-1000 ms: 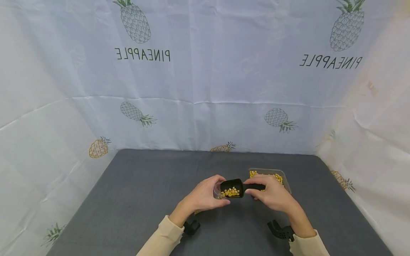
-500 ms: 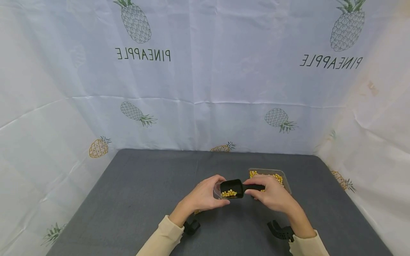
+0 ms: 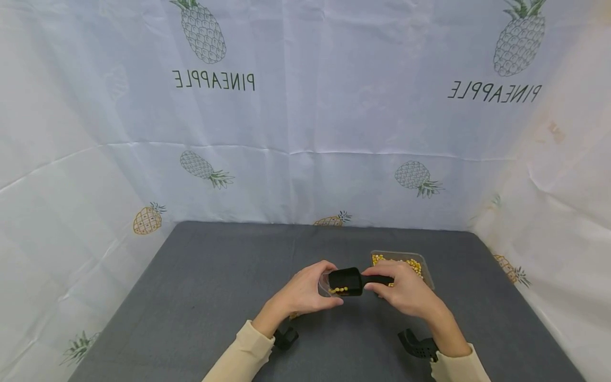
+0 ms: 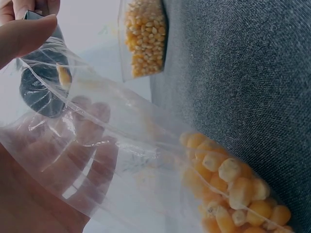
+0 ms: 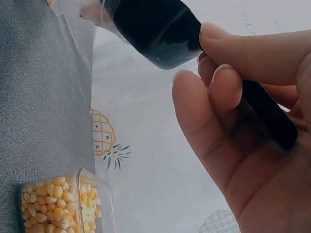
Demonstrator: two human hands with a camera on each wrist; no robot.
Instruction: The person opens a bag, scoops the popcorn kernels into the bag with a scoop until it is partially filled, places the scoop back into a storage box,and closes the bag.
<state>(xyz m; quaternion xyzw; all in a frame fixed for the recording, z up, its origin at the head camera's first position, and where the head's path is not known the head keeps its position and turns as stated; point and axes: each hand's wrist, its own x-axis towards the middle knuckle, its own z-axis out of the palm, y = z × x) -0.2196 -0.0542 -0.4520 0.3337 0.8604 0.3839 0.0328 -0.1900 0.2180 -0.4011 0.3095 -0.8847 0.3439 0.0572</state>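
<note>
My left hand (image 3: 305, 291) holds the mouth of a clear plastic bag (image 4: 131, 126) spread. Yellow corn kernels (image 4: 233, 189) fill the bag's lower end in the left wrist view. A black scoop (image 3: 346, 277) reaches into the bag's mouth, tilted toward it, with a few kernels near its lip. The fingers of my right hand (image 3: 406, 289) pinch the scoop's handle (image 5: 269, 114) at its neck. Behind the right hand stands a clear plastic box (image 3: 427, 270) of corn kernels, partly hidden by that hand.
A dark grey cloth covers the table (image 3: 215, 270). White curtain (image 3: 305, 116) with pineapple prints hangs behind and at both sides. Black wrist mounts (image 3: 419, 345) sit on both forearms.
Kernels in the scoop have slid toward the bag and dwindled from a small heap to a few at the lip. Both hands have stayed almost in place.
</note>
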